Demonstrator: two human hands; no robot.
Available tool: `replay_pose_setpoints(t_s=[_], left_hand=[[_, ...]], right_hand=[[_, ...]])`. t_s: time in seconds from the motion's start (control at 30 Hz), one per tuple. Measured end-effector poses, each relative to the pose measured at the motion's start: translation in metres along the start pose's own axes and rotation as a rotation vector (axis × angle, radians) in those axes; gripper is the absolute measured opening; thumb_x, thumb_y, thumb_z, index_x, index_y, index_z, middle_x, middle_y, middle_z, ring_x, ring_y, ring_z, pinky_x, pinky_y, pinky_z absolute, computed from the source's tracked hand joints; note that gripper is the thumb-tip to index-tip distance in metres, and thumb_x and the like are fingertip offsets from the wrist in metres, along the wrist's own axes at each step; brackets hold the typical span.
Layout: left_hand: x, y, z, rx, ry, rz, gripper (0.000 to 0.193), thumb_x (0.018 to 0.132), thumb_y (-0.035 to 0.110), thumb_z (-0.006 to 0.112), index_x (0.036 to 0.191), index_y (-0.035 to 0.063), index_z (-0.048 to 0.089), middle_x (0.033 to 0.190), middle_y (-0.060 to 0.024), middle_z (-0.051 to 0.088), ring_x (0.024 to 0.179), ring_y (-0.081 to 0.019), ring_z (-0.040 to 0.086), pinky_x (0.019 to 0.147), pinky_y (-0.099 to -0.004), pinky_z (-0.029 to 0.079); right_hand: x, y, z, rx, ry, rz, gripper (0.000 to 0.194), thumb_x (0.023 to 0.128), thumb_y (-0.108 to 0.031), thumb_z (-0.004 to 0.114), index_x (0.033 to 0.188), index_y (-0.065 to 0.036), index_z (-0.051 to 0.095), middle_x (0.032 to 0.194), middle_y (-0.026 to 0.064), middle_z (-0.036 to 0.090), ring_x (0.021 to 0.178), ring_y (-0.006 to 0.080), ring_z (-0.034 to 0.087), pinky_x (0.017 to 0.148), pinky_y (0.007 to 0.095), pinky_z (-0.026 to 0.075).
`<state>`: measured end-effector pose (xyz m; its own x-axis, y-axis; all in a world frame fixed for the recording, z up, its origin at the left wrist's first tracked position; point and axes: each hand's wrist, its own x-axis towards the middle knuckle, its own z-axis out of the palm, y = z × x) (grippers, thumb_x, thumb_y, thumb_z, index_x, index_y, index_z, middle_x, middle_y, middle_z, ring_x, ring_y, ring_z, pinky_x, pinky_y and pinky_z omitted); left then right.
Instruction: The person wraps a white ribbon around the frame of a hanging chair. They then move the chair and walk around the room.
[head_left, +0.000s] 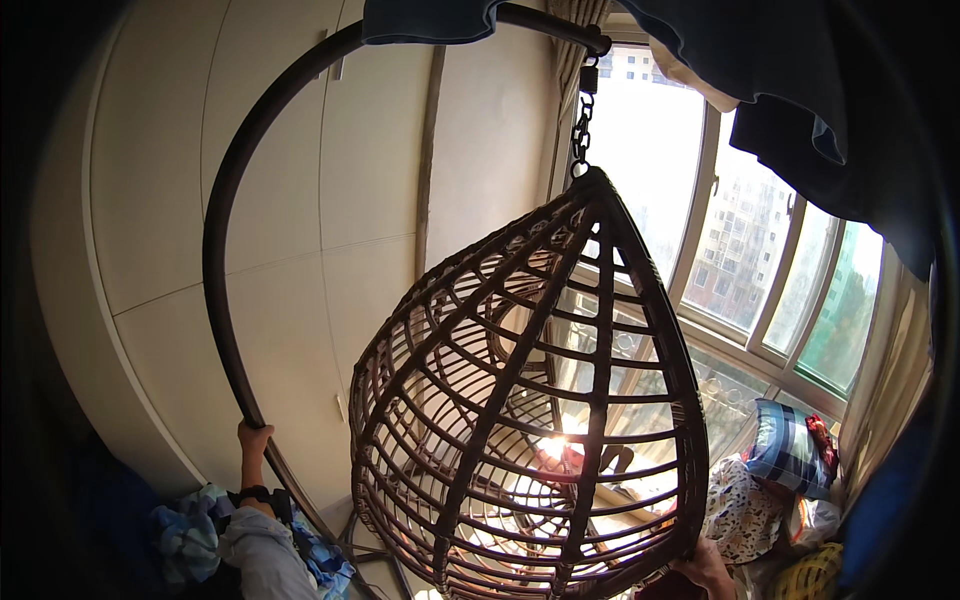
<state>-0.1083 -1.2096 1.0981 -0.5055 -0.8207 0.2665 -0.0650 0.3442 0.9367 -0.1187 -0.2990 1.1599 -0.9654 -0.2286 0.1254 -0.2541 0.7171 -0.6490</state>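
A brown wicker hanging chair (517, 375) fills the middle of the view, hung by a dark metal chain (580, 135) from a curved stand pole (214, 225). Low on that pole, my left hand (255, 436) is closed around it, the wrist wearing a dark band. My right hand (705, 566) is at the chair's lower right rim, partly hidden; its fingers seem to curl round the edge. Bright sunlight shines through the bars of the basket.
Tall pale wardrobe doors (262, 322) stand at the left. Bright windows (735, 240) are behind the chair. A plaid pillow (787, 446) and piled fabric lie at the lower right, with blue patterned cloth (187, 532) at the lower left. Dark garments (795, 67) hang overhead.
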Motion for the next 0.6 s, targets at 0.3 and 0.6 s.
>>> replay_pose_setpoints(t_s=[0.3,0.6], left_hand=[[-0.026,-0.011,0.004,-0.076,-0.028,0.051,0.018,0.069,0.000,0.065,0.080,0.0055,0.051,0.063,-0.0023,0.042,0.052,-0.0179,0.039,0.061,-0.0350,0.020],[-0.027,-0.011,0.003,0.060,-0.189,-0.239,0.048,0.083,0.017,0.074,0.124,0.0051,0.051,0.103,-0.0098,0.056,0.094,-0.0299,0.054,0.078,-0.0546,0.042]], right_hand=[[-0.033,-0.047,0.019,-0.023,-0.032,-0.009,0.059,0.071,-0.013,0.079,0.120,-0.006,0.048,0.096,0.0143,0.065,0.088,0.0326,0.065,0.078,0.0404,0.050],[-0.054,-0.063,0.036,0.003,0.019,0.038,0.056,0.074,-0.024,0.077,0.119,-0.006,0.048,0.091,0.0164,0.064,0.085,0.0359,0.064,0.076,0.0429,0.050]])
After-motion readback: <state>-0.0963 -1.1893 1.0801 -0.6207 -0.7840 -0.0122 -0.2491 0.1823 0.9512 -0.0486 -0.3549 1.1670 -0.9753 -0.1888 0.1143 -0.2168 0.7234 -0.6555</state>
